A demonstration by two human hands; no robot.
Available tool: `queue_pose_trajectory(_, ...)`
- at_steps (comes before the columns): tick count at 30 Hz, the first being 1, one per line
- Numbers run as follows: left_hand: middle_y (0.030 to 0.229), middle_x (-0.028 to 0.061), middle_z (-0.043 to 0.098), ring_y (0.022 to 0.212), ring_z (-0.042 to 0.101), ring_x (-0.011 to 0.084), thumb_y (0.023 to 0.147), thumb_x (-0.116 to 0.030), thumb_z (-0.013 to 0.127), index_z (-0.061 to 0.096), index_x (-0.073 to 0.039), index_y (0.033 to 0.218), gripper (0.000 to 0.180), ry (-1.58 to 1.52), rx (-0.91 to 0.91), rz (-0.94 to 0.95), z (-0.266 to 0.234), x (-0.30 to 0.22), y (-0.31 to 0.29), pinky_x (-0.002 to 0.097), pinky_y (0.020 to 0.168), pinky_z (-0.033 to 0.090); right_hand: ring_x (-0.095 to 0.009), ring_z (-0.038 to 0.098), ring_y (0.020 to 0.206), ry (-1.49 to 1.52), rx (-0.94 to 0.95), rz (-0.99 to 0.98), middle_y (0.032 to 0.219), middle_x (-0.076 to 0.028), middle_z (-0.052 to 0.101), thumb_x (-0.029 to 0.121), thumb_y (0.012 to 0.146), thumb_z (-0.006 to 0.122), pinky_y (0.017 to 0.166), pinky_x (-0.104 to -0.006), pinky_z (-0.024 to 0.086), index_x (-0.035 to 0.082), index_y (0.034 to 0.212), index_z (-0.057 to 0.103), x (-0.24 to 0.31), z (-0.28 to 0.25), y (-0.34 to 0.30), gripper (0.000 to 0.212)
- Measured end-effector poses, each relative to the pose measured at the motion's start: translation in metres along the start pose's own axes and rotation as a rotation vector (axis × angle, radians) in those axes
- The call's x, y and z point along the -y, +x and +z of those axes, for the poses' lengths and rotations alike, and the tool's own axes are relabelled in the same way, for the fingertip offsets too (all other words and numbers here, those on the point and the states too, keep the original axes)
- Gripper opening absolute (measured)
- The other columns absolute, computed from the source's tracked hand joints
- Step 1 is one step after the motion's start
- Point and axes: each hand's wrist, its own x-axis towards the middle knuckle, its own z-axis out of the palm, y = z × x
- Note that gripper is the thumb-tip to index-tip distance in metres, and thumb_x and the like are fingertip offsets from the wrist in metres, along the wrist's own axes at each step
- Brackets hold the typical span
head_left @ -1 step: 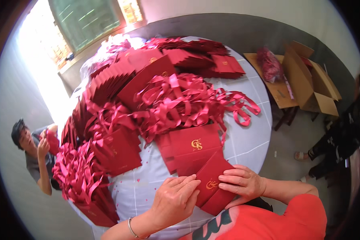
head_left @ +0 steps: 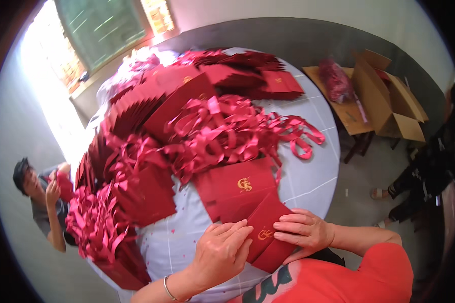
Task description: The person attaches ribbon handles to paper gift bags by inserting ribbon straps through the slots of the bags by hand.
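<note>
A flat red paper gift bag (head_left: 269, 214) with a gold emblem lies slanted at the table's near edge, between my two hands. My left hand (head_left: 223, 247), with a bangle at the wrist, pinches its left edge; the fingers are together and the thumb is partly hidden. On the bag's right side my right hand (head_left: 304, 232) rests its fingers on the front, with the thumb low at the edge. Just beyond lie more flat red bags (head_left: 227, 189), overlapping one another, with pink-red ribbon handles (head_left: 222, 134) heaped above them.
Rows of stacked red bags (head_left: 136, 108) fill the far and left parts of the round, white-clothed table (head_left: 313, 177). A co-worker (head_left: 40, 197) at the left holds something red. At the right, a cardboard box (head_left: 381, 101) and a plastic-wrapped bundle (head_left: 336, 83) rest on a wooden surface.
The view has shifted slightly, so the table and background sit a little further left. Both hands keep the same hold on the bag.
</note>
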Motion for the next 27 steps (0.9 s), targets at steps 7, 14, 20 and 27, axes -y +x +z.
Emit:
queue_pose_trajectory(7, 0.080, 0.0117, 0.068, 0.067, 0.066, 0.0261, 0.077, -0.002, 0.074, 0.061, 0.000, 0.110, 0.035, -0.280, -0.134, -0.278, 0.031, 0.007, 0.000, 0.0336, 0.060, 0.051, -0.029, 0.052, 0.125, 0.034, -0.022, -0.038, 0.141, -0.012, 0.052, 0.050, 0.078, 0.074, 0.109, -0.0478, 0.037, 0.004, 0.133, 0.056, -0.002, 0.004, 0.001, 0.074)
queue_pose_trajectory(14, 0.083, 0.0157, 0.071, 0.076, 0.071, 0.0306, 0.085, -0.014, 0.071, 0.061, -0.001, 0.109, 0.029, -0.394, 0.006, -0.468, 0.030, 0.027, -0.018, 0.0376, 0.065, 0.054, -0.031, 0.051, 0.126, 0.102, 0.169, -0.068, 0.140, -0.016, 0.051, 0.055, 0.077, 0.073, 0.111, -0.0505, 0.033, 0.003, 0.135, 0.054, 0.005, 0.000, 0.018, 0.080)
queue_pose_trajectory(20, 0.091, 0.0155, 0.073, 0.086, 0.071, 0.0268, 0.085, -0.013, 0.070, 0.064, -0.002, 0.111, 0.029, -0.472, 0.211, -0.424, -0.010, 0.054, -0.018, 0.0365, 0.073, 0.054, -0.032, 0.053, 0.124, 0.267, 0.002, -0.093, 0.139, -0.017, 0.052, 0.032, 0.083, 0.076, 0.106, -0.0485, 0.038, 0.002, 0.132, 0.055, 0.000, -0.056, 0.110, 0.061)
queue_pose_trajectory(27, 0.080, 0.0136, 0.070, 0.077, 0.068, 0.0299, 0.082, -0.007, 0.067, 0.061, 0.000, 0.100, 0.020, -0.474, 0.489, -0.361, -0.039, 0.052, -0.006, 0.0388, 0.068, 0.051, -0.024, 0.067, 0.102, 1.552, -0.181, -0.309, 0.121, -0.017, 0.065, 0.029, 0.102, 0.045, 0.087, -0.0354, 0.054, -0.003, 0.127, 0.057, -0.020, -0.141, 0.296, 0.043)
